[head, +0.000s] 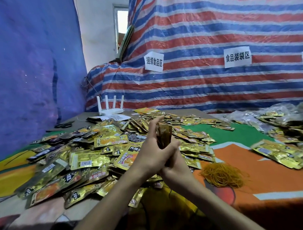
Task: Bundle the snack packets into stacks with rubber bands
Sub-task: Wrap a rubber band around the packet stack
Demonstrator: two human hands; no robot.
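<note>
Striped red-and-blue tarpaulin (213, 29) hung behind a table spread with an orange and green cloth (259, 188). On the cloth lay a tangled heap of rubber bands (223, 176), the handiest marker. Left of that heap sprawled a deep drift of loose gold snack packets (89, 160), and a smaller scatter of packets (283, 141) lay to its right. Far behind it stood a white router (111, 110).

The stack (164, 135) was held upright in the air, up and to the left of the bands, and no band could be made out on it. That looked like the weak point. The foil packets were probably slick, so if one hand let go to reach for a band, the stack could fan out or slide into the drift below. A band pulled from such a tangle might also drag others with it.

The left hand (149, 151) lay on the side of the stack away from the bands. Its fingers (156, 122) were straight and pressed flat up the stack's face. The right hand (175, 160), on the nearer side, was curled round the stack's lower end and clamped it against the left palm. Both hands were together on the stack, and neither touched the bands.
</note>
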